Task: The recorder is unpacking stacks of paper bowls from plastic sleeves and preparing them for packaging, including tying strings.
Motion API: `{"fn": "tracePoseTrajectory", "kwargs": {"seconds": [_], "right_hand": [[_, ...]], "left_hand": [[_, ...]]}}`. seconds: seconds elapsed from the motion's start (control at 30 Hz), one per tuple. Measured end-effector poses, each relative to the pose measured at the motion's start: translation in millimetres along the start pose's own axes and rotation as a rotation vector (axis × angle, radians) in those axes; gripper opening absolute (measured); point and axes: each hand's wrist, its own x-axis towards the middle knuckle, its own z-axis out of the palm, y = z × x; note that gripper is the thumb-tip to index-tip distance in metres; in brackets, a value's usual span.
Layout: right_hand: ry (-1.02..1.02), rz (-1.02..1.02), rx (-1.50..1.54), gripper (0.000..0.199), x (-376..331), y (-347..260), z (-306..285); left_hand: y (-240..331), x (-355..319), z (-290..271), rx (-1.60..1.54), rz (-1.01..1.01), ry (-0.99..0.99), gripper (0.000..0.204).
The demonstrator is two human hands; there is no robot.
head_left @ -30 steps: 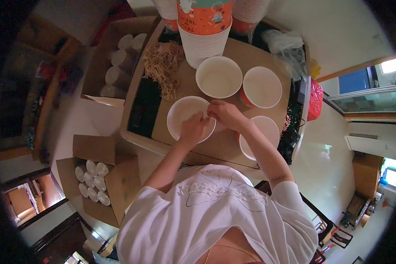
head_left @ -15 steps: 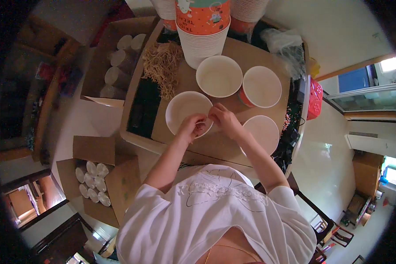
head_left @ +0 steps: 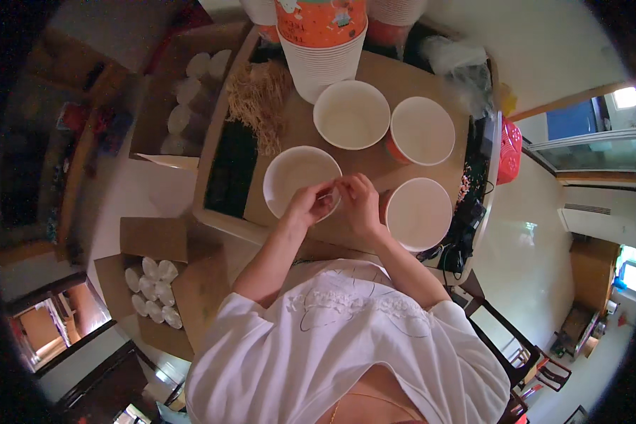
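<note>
White is the tub (head_left: pixel 290 177) at ten o'clock, open mouth up, and both hands are at its rim! The left hand (head_left: pixel 312 204) curls over the tub's four o'clock edge; the right hand (head_left: pixel 361 203) comes in beside it, fingertips meeting fingertips. Fingers bent inward on both, but is anything clamped between them? I cannot tell from here. Swing to three o'clock: a second tub (head_left: pixel 420 212), close by the right wrist. Two more tubs (head_left: pixel 351 113) sit at twelve and two, a tall orange-and-white stack (head_left: pixel 321 60) beyond them at noon. Tan twine (head_left: pixel 258 99) bunches at eleven on the table (head_left: pixel 227 225), and at eight, a carton (head_left: pixel 206 297) shows white rolls (head_left: pixel 148 288).
</note>
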Motion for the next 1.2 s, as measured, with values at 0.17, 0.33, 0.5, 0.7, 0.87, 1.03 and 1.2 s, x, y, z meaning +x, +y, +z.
{"fn": "tracePoseTrajectory", "kwargs": {"seconds": [0.17,0.33,0.5,0.7,0.87,1.03,1.2], "right_hand": [[0.047,-0.045,-0.049,0.010,-1,-7,-1],[0.051,-0.072,-0.047,0.018,-7,-4,-1],[-0.089,0.001,-0.020,0.029,-7,-6,-10],[-0.158,0.031,0.070,0.024,-3,-11,-16],[-0.203,0.143,0.130,0.014,6,-9,-21],[-0.258,0.173,0.147,0.010,11,-5,-18],[-0.229,0.144,0.159,0.006,12,3,-13]], "left_hand": [[-3,-1,19,-0.055,0.043,0.206,0.014],[-3,-1,3,-0.018,0.034,0.065,0.011],[-3,-4,1,0.064,0.055,0.018,0.006],[-1,-10,-4,0.039,0.028,-0.029,0.010],[5,-29,14,0.477,0.204,0.167,0.013],[2,-29,15,0.630,0.347,0.191,0.014],[6,-37,26,0.580,0.332,0.310,0.013]]}}
